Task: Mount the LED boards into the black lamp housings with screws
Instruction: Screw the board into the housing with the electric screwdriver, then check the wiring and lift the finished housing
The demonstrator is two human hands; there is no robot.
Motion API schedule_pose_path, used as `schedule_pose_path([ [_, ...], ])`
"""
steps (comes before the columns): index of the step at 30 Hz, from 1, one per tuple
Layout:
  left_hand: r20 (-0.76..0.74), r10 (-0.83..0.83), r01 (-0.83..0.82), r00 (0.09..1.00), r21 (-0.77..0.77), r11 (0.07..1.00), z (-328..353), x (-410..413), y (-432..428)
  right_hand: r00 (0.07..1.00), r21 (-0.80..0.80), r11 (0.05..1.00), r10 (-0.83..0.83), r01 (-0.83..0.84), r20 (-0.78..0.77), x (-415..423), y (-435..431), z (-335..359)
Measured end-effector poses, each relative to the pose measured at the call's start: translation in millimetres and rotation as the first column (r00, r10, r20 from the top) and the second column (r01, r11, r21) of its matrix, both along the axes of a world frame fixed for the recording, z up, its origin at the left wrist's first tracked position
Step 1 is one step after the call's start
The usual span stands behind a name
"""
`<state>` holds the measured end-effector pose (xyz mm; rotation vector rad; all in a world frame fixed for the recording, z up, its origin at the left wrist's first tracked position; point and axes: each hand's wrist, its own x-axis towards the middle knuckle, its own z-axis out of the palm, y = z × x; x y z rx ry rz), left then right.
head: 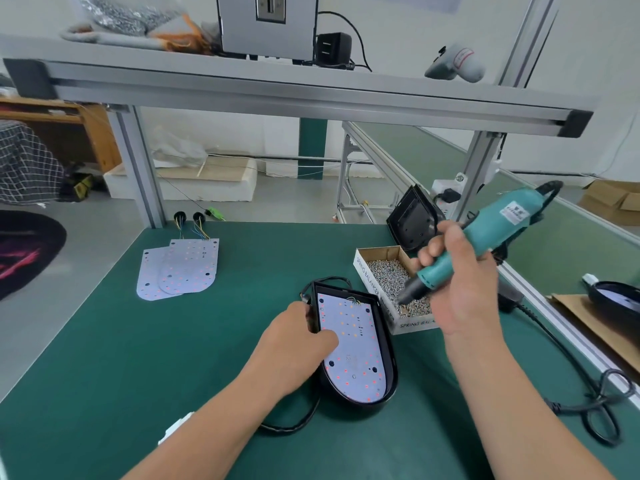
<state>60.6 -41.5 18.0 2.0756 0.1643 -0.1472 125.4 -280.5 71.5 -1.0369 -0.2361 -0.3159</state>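
A black lamp housing (387, 344) lies on the green table in front of me with a white LED board (353, 355) seated inside it. My left hand (298, 341) grips the housing's left wall, thumb lying on the board. My right hand (457, 278) holds a teal electric screwdriver (485, 237), its dark tip down among the screws in a cardboard box (372, 271) to the right of the housing. Two loose LED boards (183, 268) with coloured wires lie overlapped at the far left of the table.
Another black housing (412, 220) leans upright behind the screw box. A further housing (620, 299) rests on cardboard at the right edge. The screwdriver's black cable (588, 386) loops across the table on the right. An aluminium frame shelf (311, 95) spans overhead.
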Motion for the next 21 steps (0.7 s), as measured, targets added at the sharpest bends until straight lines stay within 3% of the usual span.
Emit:
schedule_pose_path([
  [4, 0.007, 0.072, -0.071, 0.997, -0.129, 0.989, 4, -2, 0, 0.959, -0.185, 0.97, -0.197, 0.16, -0.205, 10, -39, -4],
  [9, 0.118, 0.226, -0.188, 0.967, -0.268, 0.945, 12, 2, 3, 0.885, -0.569, 0.816, -0.335, 0.101, -0.323, 24, -80, -17],
  [12, 0.205, 0.248, -0.163, 0.947, -0.36, 0.919, 20, 1, 6, 0.866, -0.768, 0.64, -0.393, 0.017, -0.309, 24, -94, -21],
  [15, 0.287, 0.216, -0.1, 0.933, -0.37, 0.924, 24, 0, 4, 0.865, -0.929, 0.369, -0.452, -0.041, -0.218, 21, -96, -21],
  [17, 0.357, 0.194, -0.068, 0.913, -0.336, 0.939, 27, -2, 2, 0.867, -0.974, 0.207, -0.466, -0.091, -0.18, 18, -95, -19],
  [21, 0.417, 0.09, 0.027, 0.904, -0.268, 0.963, 38, -3, -8, 0.864, -0.986, -0.01, -0.483, -0.167, -0.142, 18, -91, -18],
])
